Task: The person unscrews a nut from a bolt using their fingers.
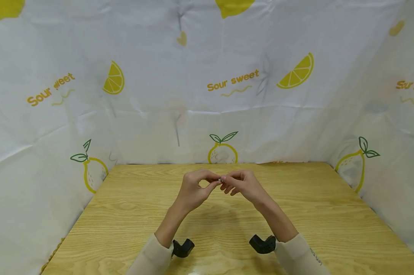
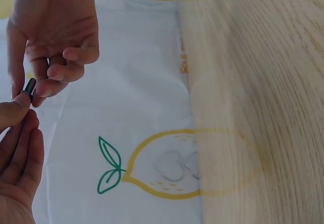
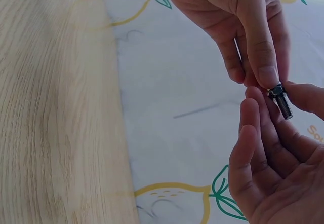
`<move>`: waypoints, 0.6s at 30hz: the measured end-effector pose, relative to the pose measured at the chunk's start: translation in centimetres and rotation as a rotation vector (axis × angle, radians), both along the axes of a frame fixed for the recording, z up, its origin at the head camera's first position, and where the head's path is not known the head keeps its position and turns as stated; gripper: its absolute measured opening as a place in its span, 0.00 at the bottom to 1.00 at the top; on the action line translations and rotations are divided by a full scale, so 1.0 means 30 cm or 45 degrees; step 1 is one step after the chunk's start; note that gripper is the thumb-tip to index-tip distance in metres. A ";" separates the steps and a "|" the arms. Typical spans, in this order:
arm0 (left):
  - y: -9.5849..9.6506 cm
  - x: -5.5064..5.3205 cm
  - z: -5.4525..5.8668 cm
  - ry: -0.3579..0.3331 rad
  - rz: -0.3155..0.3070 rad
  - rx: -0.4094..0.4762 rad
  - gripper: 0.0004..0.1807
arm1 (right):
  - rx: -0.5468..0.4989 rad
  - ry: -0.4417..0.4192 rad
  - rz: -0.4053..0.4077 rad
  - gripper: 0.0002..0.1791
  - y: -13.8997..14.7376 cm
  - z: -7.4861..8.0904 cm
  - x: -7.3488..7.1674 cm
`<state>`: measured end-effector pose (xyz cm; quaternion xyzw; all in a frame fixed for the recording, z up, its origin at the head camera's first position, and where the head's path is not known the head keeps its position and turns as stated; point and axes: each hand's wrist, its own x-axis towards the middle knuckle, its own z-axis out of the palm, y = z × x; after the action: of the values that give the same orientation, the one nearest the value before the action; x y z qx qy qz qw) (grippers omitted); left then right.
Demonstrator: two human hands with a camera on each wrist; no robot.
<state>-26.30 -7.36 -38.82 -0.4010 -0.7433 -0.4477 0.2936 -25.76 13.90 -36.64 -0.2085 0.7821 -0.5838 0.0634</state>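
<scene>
Between both hands is a small dark metal bolt (image 3: pixel 282 104), with a hexagonal part at one end and a threaded shank. My left hand (image 1: pixel 193 189) pinches the hexagonal end between thumb and fingers, which partly hide it. The shank points toward the palm of my right hand (image 1: pixel 246 187). That hand's thumb (image 3: pixel 306 98) and forefinger come in from either side at the hexagonal part, its other fingers loosely bent. From the left wrist, only the dark shank (image 2: pixel 31 85) shows past the left thumb (image 2: pixel 15 110). Both hands are raised over the far part of the table.
A wood-grain table (image 1: pixel 141 229) spreads beneath the hands. White cloth (image 1: pixel 152 126) printed with lemons encloses its back and sides. Black wrist-worn devices (image 1: pixel 183 248) stick out inward from the pale sleeves (image 1: pixel 152 256).
</scene>
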 end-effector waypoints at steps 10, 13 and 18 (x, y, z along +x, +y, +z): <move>0.003 -0.009 -0.009 -0.014 -0.012 0.001 0.05 | -0.012 0.072 -0.040 0.14 0.001 0.004 0.004; 0.003 -0.007 -0.007 -0.027 -0.013 -0.001 0.04 | -0.031 0.085 -0.035 0.13 0.001 0.003 0.005; 0.002 -0.005 -0.006 -0.032 -0.007 0.001 0.05 | -0.043 0.119 -0.020 0.13 0.000 -0.004 0.005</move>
<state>-26.45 -7.30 -39.00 -0.3972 -0.7458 -0.4537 0.2831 -25.61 13.92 -36.76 -0.2306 0.7757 -0.5871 0.0187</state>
